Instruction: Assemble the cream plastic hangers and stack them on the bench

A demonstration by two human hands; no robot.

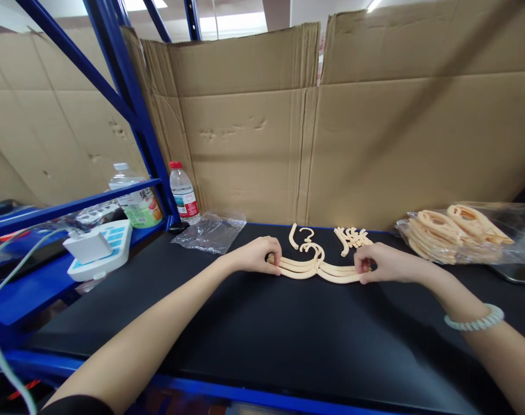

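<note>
Several cream-coloured clothes hangers (300,273) lie together on the black tabletop, hooks pointing away from me. My left hand (262,255) pinches their left ends between thumb and fingers. At the opposite ends, my right hand (381,262) grips the same hangers, with a pale coiled band on that wrist. Just behind them lie a loose hanger hook (306,233) and a separate curved arm piece (293,236). A small heap of similar hanger parts (352,237) sits behind my right hand, partly covered by it.
Folded hangers in a clear plastic bag (461,233) lie at the right. Back left are a crumpled plastic wrapper (214,231), a red-capped water bottle (184,196) and a juice bottle (136,199). A white power strip (102,251) and blue rack post (135,115) stand left; cardboard (245,132) walls the back.
</note>
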